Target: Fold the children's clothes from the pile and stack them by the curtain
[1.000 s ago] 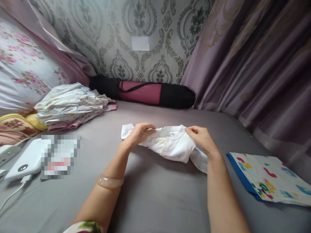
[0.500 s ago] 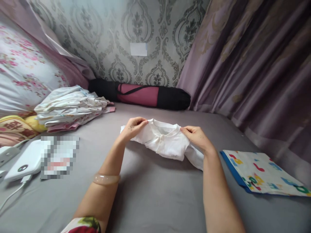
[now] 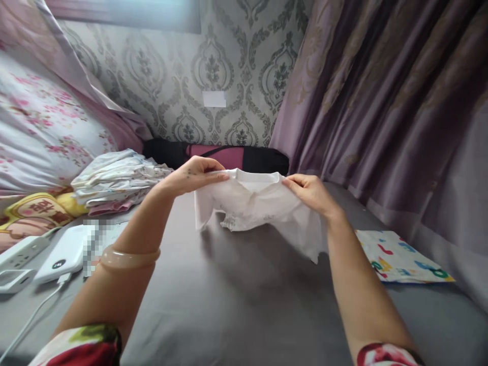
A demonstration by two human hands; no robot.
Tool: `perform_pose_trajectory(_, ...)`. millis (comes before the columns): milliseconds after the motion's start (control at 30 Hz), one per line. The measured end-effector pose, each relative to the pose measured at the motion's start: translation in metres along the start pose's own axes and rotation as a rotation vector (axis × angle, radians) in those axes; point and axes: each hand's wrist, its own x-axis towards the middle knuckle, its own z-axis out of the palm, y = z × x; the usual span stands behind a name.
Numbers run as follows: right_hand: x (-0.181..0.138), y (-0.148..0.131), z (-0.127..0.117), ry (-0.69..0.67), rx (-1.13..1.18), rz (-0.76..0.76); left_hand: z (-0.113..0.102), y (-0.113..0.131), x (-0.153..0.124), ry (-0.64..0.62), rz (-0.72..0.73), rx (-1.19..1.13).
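Observation:
A small white shirt [image 3: 255, 201] with long sleeves hangs stretched between my two hands, its neckline uppermost. My left hand [image 3: 196, 175] pinches the left shoulder beside the collar, thumb on the near side. On the other shoulder, my right hand [image 3: 310, 192] grips the cloth between thumb and fingers. The lower part of the shirt is blurred and appears raised off the grey bed sheet [image 3: 236, 310]. One sleeve dangles near my right wrist.
Left lies a pile of folded clothes [image 3: 118, 178] beside a floral pillow [image 3: 46, 122]. Nearer are a white power bank [image 3: 63, 254] with a cable and a power strip [image 3: 23, 251]. A letter-patterned folded cloth [image 3: 404, 256] lies right. A black and maroon long bag [image 3: 263, 158] rests at the wall.
Both hands have lifted the shirt and moved apart, so it hangs more spread out and its lower part swings loose. The view has tilted upward.

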Motion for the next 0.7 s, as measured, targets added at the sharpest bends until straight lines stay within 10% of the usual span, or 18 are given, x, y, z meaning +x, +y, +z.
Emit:
perform_pose_trajectory(200,0.008,-0.039,-0.032,0.053,-0.236,-0.180,-0.029,0.026,-0.003,0.148,0.054,0.206)
perform_pose_trajectory(533,0.035,-0.045,-0.067,-0.257,0.003,-0.067,-0.047,0.017,0.007,0.169,0.062,0.208)
perform_pose_trajectory(633,0.038,-0.037,-0.062,-0.136,-0.116,-0.090,-0.043,0.016,0.015,0.191,0.094,0.296)
perform_pose_trajectory(700,0.037,-0.039,-0.058,0.094,-0.169,-0.160,-0.039,0.022,0.018,0.447,0.234,0.355)
